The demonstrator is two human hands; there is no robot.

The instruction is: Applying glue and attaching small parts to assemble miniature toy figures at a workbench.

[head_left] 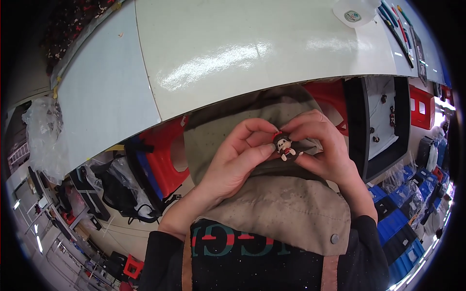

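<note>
A small doll figurine point(285, 147), dark brown with a pale face, pale feet and a bit of red, is held between both hands over my lap. My left hand point(245, 153) pinches it from the left, thumb against its side and forefinger near its top. From the right, my right hand point(323, 143) grips it with thumb and fingertips closed around its edge. The figurine's back is hidden. Beneath the hands spreads a brown apron point(281, 201), across my lap.
A pale worktable point(204, 53) lies ahead, with a white container point(353, 13) and pens point(398, 29) at its far right. To my right is a black tray point(383, 123) with several small figurines. Red stools point(167, 160) and blue bins point(392, 220) stand around.
</note>
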